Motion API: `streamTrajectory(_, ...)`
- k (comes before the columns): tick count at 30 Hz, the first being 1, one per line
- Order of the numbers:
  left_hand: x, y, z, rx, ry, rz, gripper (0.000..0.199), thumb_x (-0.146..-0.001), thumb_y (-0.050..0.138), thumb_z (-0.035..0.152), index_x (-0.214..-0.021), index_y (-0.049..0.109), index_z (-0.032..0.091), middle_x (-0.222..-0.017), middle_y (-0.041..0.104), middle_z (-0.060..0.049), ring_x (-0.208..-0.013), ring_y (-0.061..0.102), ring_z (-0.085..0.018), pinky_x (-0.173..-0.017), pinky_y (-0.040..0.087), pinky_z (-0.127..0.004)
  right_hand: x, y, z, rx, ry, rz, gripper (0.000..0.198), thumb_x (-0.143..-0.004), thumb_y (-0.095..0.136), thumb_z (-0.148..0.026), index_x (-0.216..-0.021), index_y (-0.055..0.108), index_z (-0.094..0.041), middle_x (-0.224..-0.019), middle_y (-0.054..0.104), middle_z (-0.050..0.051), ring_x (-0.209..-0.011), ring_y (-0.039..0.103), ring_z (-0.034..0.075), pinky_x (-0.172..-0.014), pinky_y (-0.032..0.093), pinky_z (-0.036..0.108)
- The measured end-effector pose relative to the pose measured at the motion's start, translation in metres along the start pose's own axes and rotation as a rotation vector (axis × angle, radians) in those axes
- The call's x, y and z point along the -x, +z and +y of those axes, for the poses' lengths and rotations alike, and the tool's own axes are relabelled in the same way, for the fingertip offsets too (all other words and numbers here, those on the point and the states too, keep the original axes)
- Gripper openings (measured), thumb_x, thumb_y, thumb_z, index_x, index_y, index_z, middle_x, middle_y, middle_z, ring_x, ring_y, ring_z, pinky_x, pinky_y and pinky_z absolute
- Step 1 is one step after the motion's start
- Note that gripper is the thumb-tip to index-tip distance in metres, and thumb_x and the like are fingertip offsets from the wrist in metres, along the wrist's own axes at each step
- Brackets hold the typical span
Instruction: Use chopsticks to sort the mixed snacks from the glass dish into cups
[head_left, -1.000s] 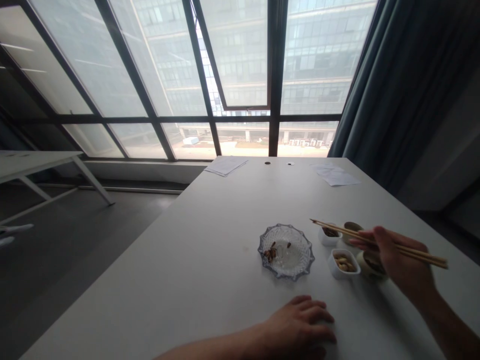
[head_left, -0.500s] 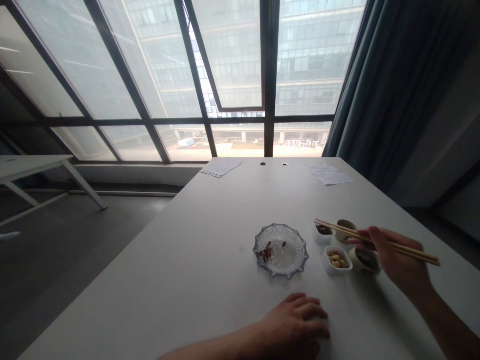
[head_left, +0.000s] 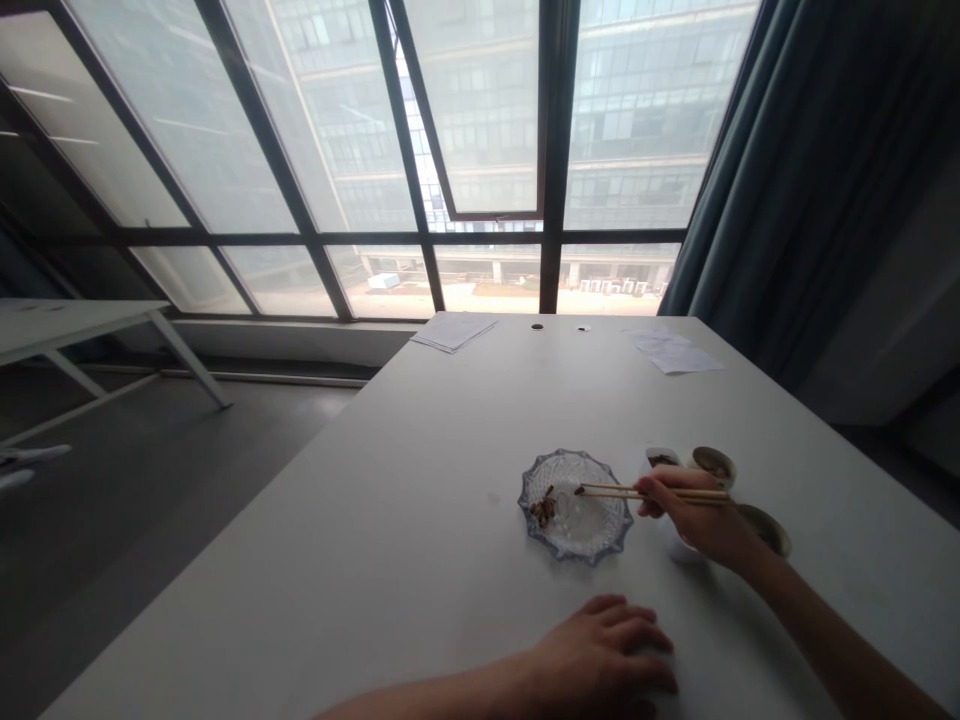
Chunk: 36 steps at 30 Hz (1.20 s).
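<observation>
My right hand (head_left: 694,510) is closed around a pair of wooden chopsticks (head_left: 619,492) that point left over a clear glass plate (head_left: 577,550) with a scalloped rim. The chopstick tips are at a small dark brown piece (head_left: 580,491) above the plate; I cannot tell if they grip it. Several similar brown pieces (head_left: 543,508) lie in a cluster at the plate's left side. My left hand (head_left: 611,645) rests on the table below the plate, fingers spread, holding nothing. My right hand partly hides a white cup (head_left: 686,548) beneath it.
Behind the right hand stand a white cup with dark bits (head_left: 661,458) and two round beige cups, a far one (head_left: 714,466) and a nearer one (head_left: 771,530). Papers (head_left: 454,332) lie at the far left of the white table (head_left: 420,450), and more sheets (head_left: 679,352) at the far right.
My right hand has moved left with the chopsticks, from over the small cups to the glass plate. My left hand stays resting on the table. The whole view has shifted slightly.
</observation>
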<state>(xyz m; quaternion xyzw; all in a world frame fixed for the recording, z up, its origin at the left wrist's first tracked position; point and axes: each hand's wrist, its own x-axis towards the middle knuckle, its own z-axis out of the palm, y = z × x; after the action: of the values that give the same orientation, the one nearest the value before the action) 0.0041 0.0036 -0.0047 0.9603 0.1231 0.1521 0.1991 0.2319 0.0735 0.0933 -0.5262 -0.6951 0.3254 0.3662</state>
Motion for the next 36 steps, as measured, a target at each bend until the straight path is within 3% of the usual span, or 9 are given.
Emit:
streamTrajectory(6, 0.000, -0.002, 0.000, 0.006, 0.020, -0.002, 0.033, -0.101, 0.046, 0.043, -0.125, 0.059, 0.024, -0.143, 0.059, -0.005, -0.143, 0.042, -0.021, -0.123, 0.023, -0.038, -0.007, 0.007, 0.012, -0.076, 0.027, 0.014, 0.045, -0.096, 0.056, -0.056, -0.080, 0.074, -0.018, -0.071, 0.075, 0.007, -0.065, 0.070, 0.020, -0.062, 0.054, 0.030)
streamTrajectory(13, 0.000, -0.002, -0.001, 0.020, 0.006, -0.016, 0.033, -0.100, 0.048, 0.042, -0.125, 0.059, 0.025, -0.144, 0.058, -0.005, -0.143, 0.041, -0.022, -0.123, 0.025, -0.041, -0.006, 0.022, 0.025, -0.207, 0.053, 0.248, 0.051, -0.094, 0.056, -0.062, -0.076, 0.072, -0.017, -0.056, 0.069, 0.006, -0.046, 0.058, 0.016, -0.045, 0.047, 0.026)
streamTrajectory(19, 0.001, -0.001, -0.002, 0.008, 0.011, 0.003, 0.033, -0.100, 0.047, 0.042, -0.125, 0.059, 0.025, -0.143, 0.058, -0.005, -0.143, 0.042, -0.021, -0.123, 0.023, -0.038, 0.004, 0.025, 0.020, -0.237, 0.037, 0.312, 0.050, -0.092, 0.057, -0.062, -0.074, 0.071, -0.018, -0.054, 0.066, 0.004, -0.045, 0.055, 0.015, -0.044, 0.045, 0.026)
streamTrajectory(23, 0.000, -0.002, 0.000, 0.022, -0.004, -0.014, 0.031, -0.098, 0.051, 0.040, -0.124, 0.059, 0.026, -0.142, 0.059, -0.005, -0.142, 0.042, -0.022, -0.122, 0.026, -0.039, 0.015, 0.003, 0.006, -0.264, 0.087, 0.412, 0.050, -0.090, 0.058, -0.066, -0.076, 0.072, -0.019, -0.055, 0.067, 0.005, -0.043, 0.058, 0.016, -0.039, 0.045, 0.026)
streamTrajectory(29, 0.000, -0.009, 0.004, 0.041, -0.011, -0.012, 0.030, -0.099, 0.049, 0.039, -0.123, 0.059, 0.025, -0.142, 0.059, -0.005, -0.142, 0.042, -0.021, -0.122, 0.025, -0.039, 0.029, -0.054, -0.003, -0.112, 0.078, 0.713, 0.045, -0.090, 0.063, -0.062, -0.075, 0.073, -0.021, -0.059, 0.069, 0.007, -0.047, 0.063, 0.019, -0.047, 0.053, 0.030)
streamTrajectory(32, -0.001, -0.012, 0.005, 0.051, -0.015, -0.022, 0.029, -0.100, 0.048, 0.039, -0.123, 0.059, 0.025, -0.141, 0.059, -0.005, -0.142, 0.043, -0.021, -0.122, 0.025, -0.039, 0.033, -0.071, 0.007, -0.119, 0.134, 0.737, 0.043, -0.088, 0.066, -0.060, -0.078, 0.073, -0.020, -0.062, 0.071, 0.009, -0.050, 0.068, 0.021, -0.050, 0.056, 0.031)
streamTrajectory(36, -0.001, -0.015, 0.007, 0.064, -0.027, -0.043, 0.028, -0.098, 0.050, 0.037, -0.123, 0.059, 0.026, -0.142, 0.059, -0.006, -0.142, 0.043, -0.023, -0.120, 0.027, -0.041, 0.036, -0.073, 0.017, -0.190, 0.150, 0.711, 0.033, -0.086, 0.071, -0.055, -0.085, 0.075, -0.022, -0.075, 0.077, 0.012, -0.063, 0.075, 0.027, -0.061, 0.062, 0.035)
